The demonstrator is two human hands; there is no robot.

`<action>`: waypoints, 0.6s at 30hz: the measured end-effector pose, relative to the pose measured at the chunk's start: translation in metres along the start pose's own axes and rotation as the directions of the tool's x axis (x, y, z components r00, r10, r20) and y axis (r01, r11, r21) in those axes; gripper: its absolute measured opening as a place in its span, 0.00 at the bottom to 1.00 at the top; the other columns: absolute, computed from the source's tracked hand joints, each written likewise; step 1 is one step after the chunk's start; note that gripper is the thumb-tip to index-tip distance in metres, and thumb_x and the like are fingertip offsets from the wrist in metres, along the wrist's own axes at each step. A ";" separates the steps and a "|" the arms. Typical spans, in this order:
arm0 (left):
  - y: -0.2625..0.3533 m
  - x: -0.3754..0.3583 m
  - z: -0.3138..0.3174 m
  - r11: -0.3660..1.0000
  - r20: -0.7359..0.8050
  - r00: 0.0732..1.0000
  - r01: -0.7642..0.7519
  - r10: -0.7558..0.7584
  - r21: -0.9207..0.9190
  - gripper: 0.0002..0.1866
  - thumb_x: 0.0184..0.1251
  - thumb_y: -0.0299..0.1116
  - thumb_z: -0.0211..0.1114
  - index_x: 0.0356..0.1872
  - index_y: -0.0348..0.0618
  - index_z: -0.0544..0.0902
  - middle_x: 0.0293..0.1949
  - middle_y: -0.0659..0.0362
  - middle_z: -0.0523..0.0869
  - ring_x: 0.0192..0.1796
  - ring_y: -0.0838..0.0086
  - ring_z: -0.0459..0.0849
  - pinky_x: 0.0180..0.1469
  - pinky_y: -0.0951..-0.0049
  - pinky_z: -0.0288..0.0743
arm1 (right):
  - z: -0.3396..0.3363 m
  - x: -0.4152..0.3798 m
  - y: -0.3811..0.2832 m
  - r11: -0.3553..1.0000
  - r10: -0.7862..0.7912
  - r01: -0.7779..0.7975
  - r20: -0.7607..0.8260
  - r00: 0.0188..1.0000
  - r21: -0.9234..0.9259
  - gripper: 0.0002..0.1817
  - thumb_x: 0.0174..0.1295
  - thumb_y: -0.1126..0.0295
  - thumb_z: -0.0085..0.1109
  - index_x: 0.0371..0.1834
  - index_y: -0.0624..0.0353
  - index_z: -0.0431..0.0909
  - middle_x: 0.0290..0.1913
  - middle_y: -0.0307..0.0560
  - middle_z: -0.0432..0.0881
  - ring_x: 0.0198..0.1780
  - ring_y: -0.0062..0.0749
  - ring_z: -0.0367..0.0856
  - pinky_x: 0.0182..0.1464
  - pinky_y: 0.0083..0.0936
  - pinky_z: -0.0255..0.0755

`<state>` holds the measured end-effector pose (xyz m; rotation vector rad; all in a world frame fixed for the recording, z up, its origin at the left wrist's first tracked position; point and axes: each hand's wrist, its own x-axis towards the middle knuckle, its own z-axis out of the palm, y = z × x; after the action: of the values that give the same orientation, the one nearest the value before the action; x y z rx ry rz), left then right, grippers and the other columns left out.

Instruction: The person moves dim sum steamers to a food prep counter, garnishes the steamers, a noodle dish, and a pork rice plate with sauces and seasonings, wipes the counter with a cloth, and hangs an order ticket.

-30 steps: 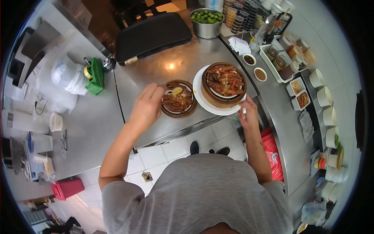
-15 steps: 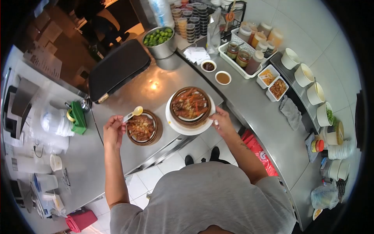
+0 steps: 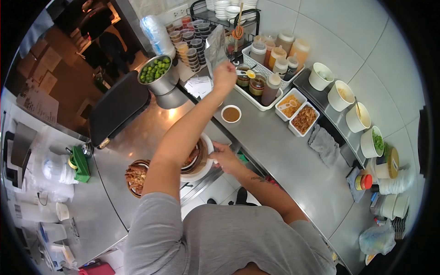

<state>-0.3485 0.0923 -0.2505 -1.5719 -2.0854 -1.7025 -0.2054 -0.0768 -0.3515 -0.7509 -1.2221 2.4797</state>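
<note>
Grey T-shirt (image 3: 233, 238), fabric softly creased; short sleeves (image 3: 158, 224) wrinkled, ending above elbows. Dark tattoo (image 3: 261, 179) on right forearm (image 3: 270, 192), script-like, too small to read. Shoes (image 3: 241, 196) dark, toes rounded.

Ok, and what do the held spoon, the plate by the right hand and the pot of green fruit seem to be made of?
Spoon: probably plastic, judging by its smooth, pale handle.
Plate: white and smooth; ceramic or melamine, I can't tell which.
Pot: metal, likely stainless steel, given its silvery-grey sheen.

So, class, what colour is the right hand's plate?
The plate is white, seen in the head view.
</note>
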 end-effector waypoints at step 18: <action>0.018 -0.066 -0.213 0.808 0.325 0.892 0.072 -0.314 0.584 0.16 0.53 0.23 0.51 0.44 0.36 0.79 0.44 0.43 0.81 0.50 0.56 0.79 0.54 0.63 0.71 | 0.008 0.009 -0.046 0.285 -0.331 0.357 0.259 0.908 -0.889 0.43 0.42 0.65 0.68 0.63 0.66 0.58 0.59 0.62 0.64 0.58 0.50 0.67 0.60 0.32 0.63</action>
<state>-0.4179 -0.1114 -0.1887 -1.6355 -2.6873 -0.6709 -0.2165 -0.0503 -0.3133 -0.5305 -2.5200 1.2237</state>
